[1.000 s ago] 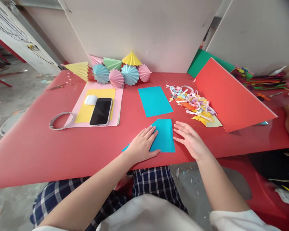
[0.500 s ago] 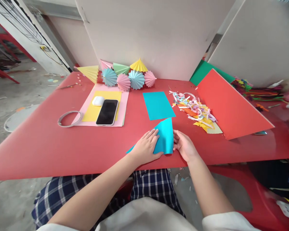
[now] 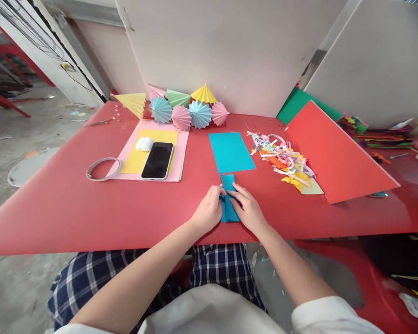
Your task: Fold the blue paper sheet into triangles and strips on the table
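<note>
A sheet of blue paper [image 3: 229, 180], folded into a narrow upright strip, lies near the table's front edge between my hands. My left hand [image 3: 209, 208] has its fingers curled and pinched on the strip's left edge. Stretched across the strip from the right, the fingers of my right hand [image 3: 249, 208] press on its surface. Just beyond them a second, flat blue sheet [image 3: 231, 152] rests on the table. My left fingertips partly hide the strip's left side.
On the red table [image 3: 73, 208] are a phone [image 3: 158, 160], a white case [image 3: 144, 144], pink paper [image 3: 181, 157] and a tape roll [image 3: 102, 169]. Pleated paper shapes [image 3: 181, 117] line the back. Paper scraps [image 3: 287, 160] and a leaning red board [image 3: 337, 153] stand right.
The blue paper has gone from a wide sheet with a raised curl to a narrow folded strip. My right hand has moved left onto it; my left fingers have curled at its left edge.
</note>
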Tool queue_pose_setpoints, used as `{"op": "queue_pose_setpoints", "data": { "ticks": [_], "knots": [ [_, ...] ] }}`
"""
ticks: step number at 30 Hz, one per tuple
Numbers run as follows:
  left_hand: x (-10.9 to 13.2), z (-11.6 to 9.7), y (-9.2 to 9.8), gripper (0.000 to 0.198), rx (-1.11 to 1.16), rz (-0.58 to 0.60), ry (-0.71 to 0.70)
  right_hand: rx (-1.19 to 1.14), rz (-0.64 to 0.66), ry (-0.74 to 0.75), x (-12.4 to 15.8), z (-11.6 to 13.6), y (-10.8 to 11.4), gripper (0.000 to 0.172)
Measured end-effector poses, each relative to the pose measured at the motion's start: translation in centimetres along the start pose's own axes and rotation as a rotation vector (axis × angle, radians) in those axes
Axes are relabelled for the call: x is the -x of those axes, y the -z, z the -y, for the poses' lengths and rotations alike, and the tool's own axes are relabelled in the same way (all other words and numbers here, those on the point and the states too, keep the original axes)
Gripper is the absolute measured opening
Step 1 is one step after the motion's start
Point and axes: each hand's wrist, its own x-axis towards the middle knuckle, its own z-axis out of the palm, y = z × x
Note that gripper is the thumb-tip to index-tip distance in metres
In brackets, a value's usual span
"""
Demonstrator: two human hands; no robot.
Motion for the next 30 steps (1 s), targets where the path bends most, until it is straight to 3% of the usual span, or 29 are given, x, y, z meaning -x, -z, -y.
{"op": "queue_pose_setpoints", "data": {
  "ticks": [3,10,19,25,30],
  "knots": [
    [0.0,0.1,0.1,0.040,0.031,-0.045,0.031,0.126,0.019,0.039,0.1,0.2,-0.5,0.040],
    [-0.2,-0.1,-0.1,0.042,0.056,0.063,0.036,0.327,0.055,0.116,0.2,0.7,-0.9,0.042],
    [-0.3,-0.2,-0.7,0.051,-0.055,0.117,-0.013,0.054,0.002,0.191,-2.0,-1.5,1.1,0.033],
    [-0.4,0.0,-0.7,0.056,-0.004,0.078,-0.018,0.247,0.216,0.221,-2.8,-1.5,-0.1,0.047],
    [0.1,0.1,0.1,0.051,-0.090,0.011,-0.010,0.368,0.235,0.224,-2.5,-1.2,-0.6,0.052]
  ]
}}
